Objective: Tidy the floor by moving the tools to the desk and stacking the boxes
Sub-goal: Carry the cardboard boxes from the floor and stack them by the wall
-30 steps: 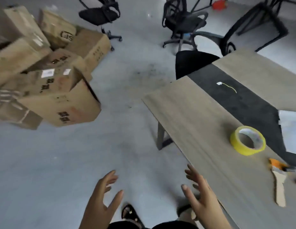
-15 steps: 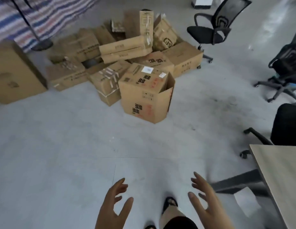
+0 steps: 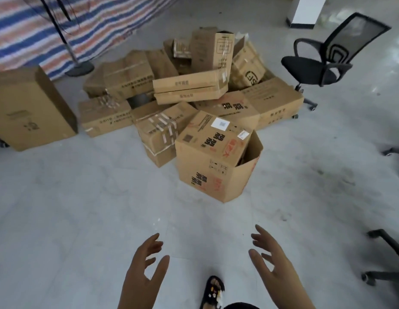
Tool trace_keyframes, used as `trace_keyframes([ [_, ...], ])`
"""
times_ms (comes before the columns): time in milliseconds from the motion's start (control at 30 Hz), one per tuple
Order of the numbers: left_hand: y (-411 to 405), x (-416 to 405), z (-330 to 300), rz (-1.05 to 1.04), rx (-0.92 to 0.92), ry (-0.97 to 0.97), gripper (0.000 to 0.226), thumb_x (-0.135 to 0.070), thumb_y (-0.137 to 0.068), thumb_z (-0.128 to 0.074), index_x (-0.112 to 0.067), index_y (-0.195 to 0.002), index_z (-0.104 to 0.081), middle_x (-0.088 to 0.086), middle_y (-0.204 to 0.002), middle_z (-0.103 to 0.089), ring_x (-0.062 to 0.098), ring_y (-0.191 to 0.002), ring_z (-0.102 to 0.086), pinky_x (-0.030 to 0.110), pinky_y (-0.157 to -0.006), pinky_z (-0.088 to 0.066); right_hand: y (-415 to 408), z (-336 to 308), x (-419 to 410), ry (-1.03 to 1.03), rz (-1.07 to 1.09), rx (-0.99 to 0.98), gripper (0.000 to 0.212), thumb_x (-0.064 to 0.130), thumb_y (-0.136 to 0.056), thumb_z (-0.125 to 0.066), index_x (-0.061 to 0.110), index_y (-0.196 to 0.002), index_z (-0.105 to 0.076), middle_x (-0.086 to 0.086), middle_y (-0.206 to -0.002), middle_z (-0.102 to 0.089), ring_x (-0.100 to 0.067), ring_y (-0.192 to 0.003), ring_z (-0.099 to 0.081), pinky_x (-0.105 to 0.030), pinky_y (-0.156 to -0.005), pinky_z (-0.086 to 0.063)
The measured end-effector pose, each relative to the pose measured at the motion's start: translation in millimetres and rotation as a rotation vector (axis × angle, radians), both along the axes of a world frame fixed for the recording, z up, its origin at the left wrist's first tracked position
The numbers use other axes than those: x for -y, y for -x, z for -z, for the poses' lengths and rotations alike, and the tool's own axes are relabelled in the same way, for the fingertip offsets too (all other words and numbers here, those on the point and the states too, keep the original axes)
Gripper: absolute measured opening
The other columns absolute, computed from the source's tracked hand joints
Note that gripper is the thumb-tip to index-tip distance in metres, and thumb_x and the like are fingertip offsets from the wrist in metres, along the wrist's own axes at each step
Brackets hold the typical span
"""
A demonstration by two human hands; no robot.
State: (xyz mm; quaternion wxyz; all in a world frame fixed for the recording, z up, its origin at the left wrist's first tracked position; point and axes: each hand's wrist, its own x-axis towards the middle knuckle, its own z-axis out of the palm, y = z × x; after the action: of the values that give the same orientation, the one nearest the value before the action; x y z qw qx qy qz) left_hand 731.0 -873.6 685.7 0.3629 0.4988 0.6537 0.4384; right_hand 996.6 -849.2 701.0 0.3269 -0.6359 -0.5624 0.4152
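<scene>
Both hands reach forward low in the head view, palms turned toward each other: the left hand and the right hand have fingers spread and relaxed, grasping nothing. Between the wrists a sandalled foot stands on the floor, which is pale, smooth tile with dark scuffs. Ahead of the hands and well apart from them sits the nearest box, brown corrugated card with black and red print, white labels and one flap standing open. Behind it the boxes lie in a loose heap, some taped, some tilted. A big box stands apart at left. A black mesh chair stands at right, before a striped tarp.
</scene>
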Motion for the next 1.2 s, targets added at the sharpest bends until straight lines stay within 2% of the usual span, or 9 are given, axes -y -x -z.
trace_keyframes([
  [100, 3.4, -52.1, -3.2, -0.009, 0.031, 0.023, 0.043, -0.042, -0.071, -0.061, -0.065, -0.105, -0.048, -0.028, -0.107, -0.060, -0.006, -0.101, -0.058, 0.004, -0.080, -0.045, 4.4, 3.2, -53.2, 0.046, -0.034, -0.006, 0.049, 0.026, -0.087, -0.059, 0.052, -0.122, -0.035, 0.020, -0.120, -0.053, 0.018, -0.110, -0.046, -0.016, -0.090, -0.041],
  [200, 11.4, -100.9, -2.7, -0.013, 0.054, 0.050, 0.044, -0.056, -0.065, -0.055, -0.059, -0.108, -0.049, -0.027, -0.110, -0.059, -0.006, -0.103, -0.057, 0.005, -0.082, -0.045, 13.4, 9.2, -96.7, 0.085, -0.019, 0.012, 0.048, 0.026, -0.088, -0.058, 0.050, -0.122, -0.035, 0.021, -0.120, -0.052, 0.019, -0.110, -0.045, -0.008, -0.083, -0.039],
  [433, 42.2, -251.1, 13.2, 0.076, 0.100, 0.162, 0.048, -0.056, -0.057, -0.054, -0.046, -0.104, -0.057, -0.014, -0.099, -0.067, -0.009, -0.095, -0.058, 0.009, -0.077, -0.046, 48.4, 30.8, -205.3, 0.145, 0.180, 0.016, 0.045, 0.024, -0.089, -0.057, 0.048, -0.122, -0.038, 0.019, -0.118, -0.054, 0.017, -0.109, -0.047, -0.015, -0.086, -0.039],
  [500, 59.9, -308.5, 16.5, 0.172, 0.087, 0.193, 0.047, -0.051, -0.064, -0.058, -0.040, -0.109, -0.053, -0.014, -0.101, -0.066, -0.008, -0.098, -0.057, 0.012, -0.078, -0.045, 66.7, 35.8, -240.8, 0.158, 0.278, 0.005, 0.043, 0.024, -0.090, -0.056, 0.046, -0.123, -0.038, 0.018, -0.118, -0.054, 0.014, -0.109, -0.048, -0.017, -0.086, -0.039],
  [667, 94.9, -441.0, 19.4, 0.400, -0.024, 0.240, 0.037, -0.013, -0.088, -0.062, -0.036, -0.114, -0.050, -0.011, -0.110, -0.061, -0.009, -0.102, -0.054, 0.016, -0.081, -0.044, 105.3, 36.9, -318.3, 0.195, 0.494, -0.014, 0.043, 0.018, -0.090, -0.057, 0.039, -0.124, -0.043, 0.013, -0.117, -0.057, 0.009, -0.106, -0.053, -0.023, -0.085, -0.041],
  [867, 101.1, -568.6, 76.4, 0.579, -0.175, 0.419, 0.036, -0.020, -0.091, -0.057, -0.028, -0.124, -0.046, -0.007, -0.113, -0.056, 0.000, -0.103, -0.053, 0.024, -0.088, -0.042, 99.4, 84.6, -395.7, 0.347, 0.663, 0.001, 0.040, 0.023, -0.094, -0.051, 0.026, -0.133, -0.044, 0.001, -0.118, -0.056, -0.008, -0.101, -0.054, -0.025, -0.084, -0.037],
  [1000, 91.5, -642.8, 147.6, 0.532, -0.295, 0.502, 0.038, -0.021, -0.092, -0.056, -0.014, -0.128, -0.048, -0.001, -0.117, -0.050, 0.018, -0.114, -0.050, 0.029, -0.088, -0.040, 77.7, 151.1, -445.8, 0.514, 0.750, 0.006, 0.046, 0.032, -0.097, -0.045, 0.018, -0.140, -0.039, -0.006, -0.130, -0.053, -0.014, -0.104, -0.050, -0.028, -0.086, -0.036],
  [1067, 89.9, -673.4, 191.1, 0.425, -0.314, 0.543, 0.049, -0.028, -0.092, -0.056, -0.012, -0.137, -0.042, 0.004, -0.132, -0.047, 0.024, -0.122, -0.047, 0.037, -0.095, -0.043, 63.8, 193.8, -468.1, 0.582, 0.830, -0.039, 0.052, 0.037, -0.097, -0.042, 0.018, -0.144, -0.032, -0.008, -0.139, -0.047, -0.022, -0.114, -0.051, -0.034, -0.092, -0.038],
  [1200, 85.1, -710.2, 274.1, 0.141, -0.195, 0.683, 0.062, -0.039, -0.093, -0.052, -0.018, -0.146, -0.028, 0.010, -0.151, -0.032, 0.029, -0.136, -0.034, 0.049, -0.109, -0.033, 34.9, 278.3, -507.2, 0.685, 1.058, -0.185, 0.062, 0.049, -0.097, -0.036, 0.024, -0.150, -0.016, -0.003, -0.153, -0.030, -0.032, -0.133, -0.038, -0.048, -0.108, -0.031],
])
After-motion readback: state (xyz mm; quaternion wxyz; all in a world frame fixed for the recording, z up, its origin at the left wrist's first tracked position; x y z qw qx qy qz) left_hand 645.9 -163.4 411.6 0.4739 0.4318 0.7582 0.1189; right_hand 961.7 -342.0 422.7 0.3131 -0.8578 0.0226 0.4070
